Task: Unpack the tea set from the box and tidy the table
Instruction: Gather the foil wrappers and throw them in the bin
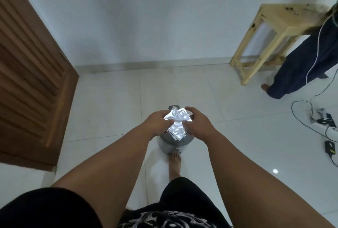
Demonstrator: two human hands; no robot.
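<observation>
Both hands (178, 122) pinch plastic wrappers (176, 124) above grey bin (172, 144); open floor (109, 108) around.

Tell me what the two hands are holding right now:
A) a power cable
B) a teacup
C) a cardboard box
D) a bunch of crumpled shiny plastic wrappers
D: the left hand and right hand both grip a bunch of crumpled shiny plastic wrappers, held above a grey bin standing on the floor.

You wore a black short-sleeved shirt (164, 218) with a white swirling print, black shorts (182, 191), and went barefoot.
</observation>
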